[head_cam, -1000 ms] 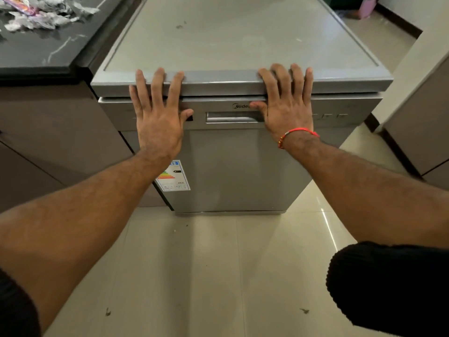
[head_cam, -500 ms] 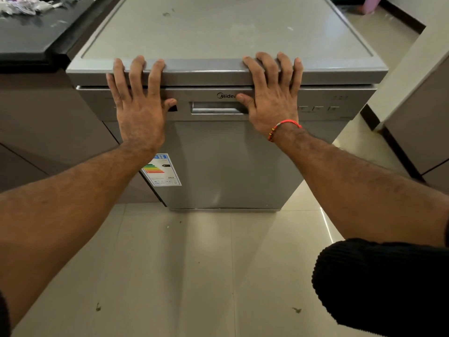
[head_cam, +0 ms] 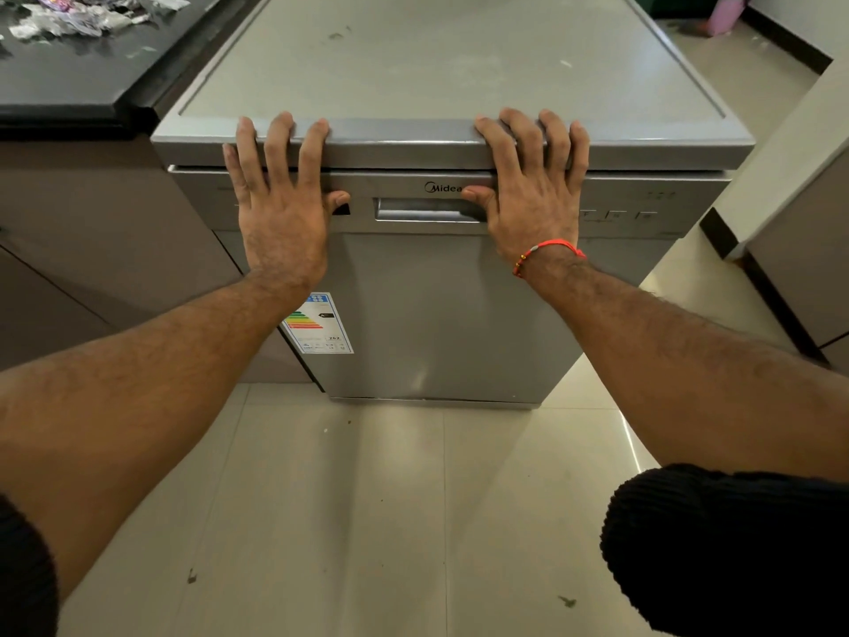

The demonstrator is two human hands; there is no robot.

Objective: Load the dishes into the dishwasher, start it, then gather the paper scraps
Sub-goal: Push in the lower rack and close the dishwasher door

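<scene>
A silver dishwasher (head_cam: 427,314) stands on the pale tiled floor (head_cam: 367,521), its door closed. The person's left hand (head_cam: 280,213) lies flat against the upper front of the machine, fingers straight and spread, their tips reaching over the front lip of the top panel; the thumb points inward toward a small dark button beside the recessed door handle (head_cam: 422,209). The right hand (head_cam: 533,195) lies flat in the same way on the other side of the handle, fingers straight over the lip, thumb touching the handle's right end just under the brand name. Neither hand holds anything. A red thread bracelet (head_cam: 549,252) circles the right wrist, and dark sleeves are pushed up on both arms.

An energy label (head_cam: 319,324) is stuck on the door's lower left. Faint control markings sit on the panel right of the right hand, too small to read. To the left, a dark bench (head_cam: 69,80) adjoins the dishwasher, with paper scraps (head_cam: 78,16) piled at its far end.
</scene>
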